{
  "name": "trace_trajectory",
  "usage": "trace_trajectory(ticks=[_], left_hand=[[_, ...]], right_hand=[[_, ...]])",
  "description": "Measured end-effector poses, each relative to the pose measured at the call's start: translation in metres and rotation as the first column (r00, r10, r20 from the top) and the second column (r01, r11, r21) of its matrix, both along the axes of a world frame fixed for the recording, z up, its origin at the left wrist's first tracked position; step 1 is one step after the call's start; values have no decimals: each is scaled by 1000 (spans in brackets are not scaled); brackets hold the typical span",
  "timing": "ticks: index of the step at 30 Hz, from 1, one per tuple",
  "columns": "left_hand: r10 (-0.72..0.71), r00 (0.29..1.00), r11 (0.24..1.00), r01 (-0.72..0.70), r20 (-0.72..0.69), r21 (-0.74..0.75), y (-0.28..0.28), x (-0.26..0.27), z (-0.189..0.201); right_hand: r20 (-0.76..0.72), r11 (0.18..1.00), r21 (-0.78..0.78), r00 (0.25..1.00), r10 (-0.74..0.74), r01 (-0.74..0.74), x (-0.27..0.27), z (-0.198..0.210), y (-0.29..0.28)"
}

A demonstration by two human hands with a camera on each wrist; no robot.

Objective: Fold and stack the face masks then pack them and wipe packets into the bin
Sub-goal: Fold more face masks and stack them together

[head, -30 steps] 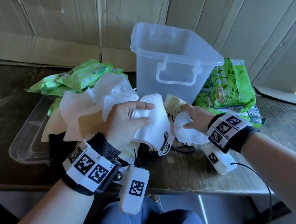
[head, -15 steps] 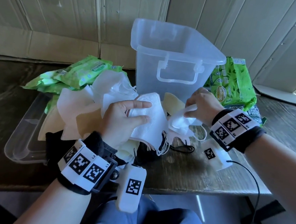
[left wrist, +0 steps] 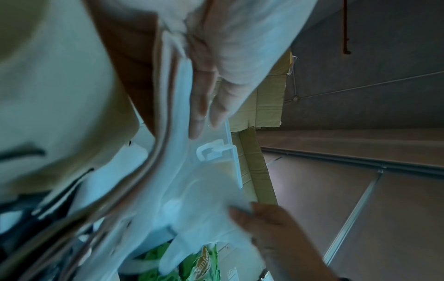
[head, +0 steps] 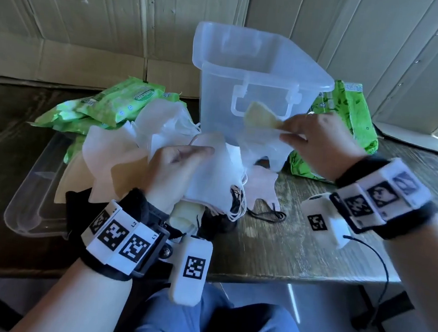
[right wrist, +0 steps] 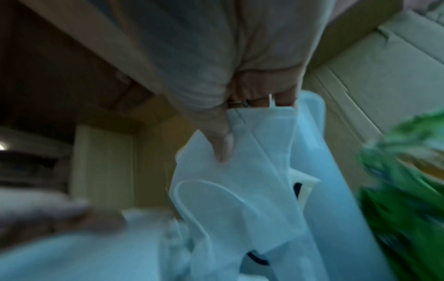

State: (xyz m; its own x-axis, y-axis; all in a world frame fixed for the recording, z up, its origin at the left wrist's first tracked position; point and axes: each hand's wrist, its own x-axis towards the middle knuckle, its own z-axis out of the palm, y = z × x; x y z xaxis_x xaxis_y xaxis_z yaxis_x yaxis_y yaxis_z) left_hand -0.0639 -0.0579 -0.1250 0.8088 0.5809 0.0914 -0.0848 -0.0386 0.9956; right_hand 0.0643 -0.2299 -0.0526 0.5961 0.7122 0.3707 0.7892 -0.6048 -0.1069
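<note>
A clear plastic bin [head: 256,70] stands open at the back of the wooden table. In front of it my left hand [head: 174,169] holds a stack of folded white masks [head: 210,183], thumb on top. My right hand [head: 314,137] pinches a single white mask [head: 262,146] lifted in front of the bin; the right wrist view shows that white mask [right wrist: 240,180] hanging from thumb and fingers. A yellowish mask [head: 257,114] shows behind it. Loose white and cream masks [head: 122,156] lie heaped at left. Green wipe packets [head: 116,105] lie back left and more wipe packets [head: 348,116] right of the bin.
A clear lid [head: 39,191] lies flat at the table's left under the mask heap. Cardboard panels [head: 93,20] line the wall behind. A pink mask [head: 261,183] and black ear loops [head: 266,213] lie near the table's front edge [head: 282,273].
My right hand has lifted a white mask off the table, up and to the right, to the front of the bin. The left hand has kept its hold on the stack.
</note>
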Motion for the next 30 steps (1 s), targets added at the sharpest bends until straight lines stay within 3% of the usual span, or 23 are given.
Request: trace_trajectory(ticks=[2, 3, 6, 9, 13, 19, 24, 27, 30], left_hand=[[11, 999, 997, -15, -50, -79, -2, 1, 1], [-32, 998, 988, 24, -53, -151, -5, 0, 4], [-202, 979, 905, 195, 21, -377, -15, -2, 9], [-282, 959, 891, 262, -1, -371, -23, -6, 12], [-298, 954, 917, 290, 10, -274, -25, -11, 9], [-109, 994, 985, 112, 33, -128, -20, -10, 8], [1, 998, 1000, 0, 61, -2, -13, -10, 7], [-46, 996, 999, 47, 71, -15, -15, -12, 11], [-95, 992, 993, 89, 86, 71, -20, -13, 14]], right_hand=[[98, 968, 143, 976, 194, -207, -22, 13, -8], [132, 941, 142, 948, 291, -308, -33, 16, -11], [111, 871, -3, 866, 488, -491, -55, 4, -15], [23, 835, -80, 836, 548, -544, -60, -14, -15], [9, 835, -74, 837, 548, -546, -61, -24, -19], [-76, 870, 23, 867, 493, -493, -59, -20, -28], [-106, 881, 134, 877, 469, -455, -59, -6, -39], [-154, 904, 233, 904, 398, -358, -64, -1, -37], [-208, 879, 387, 902, 377, -278, -67, -1, -27]])
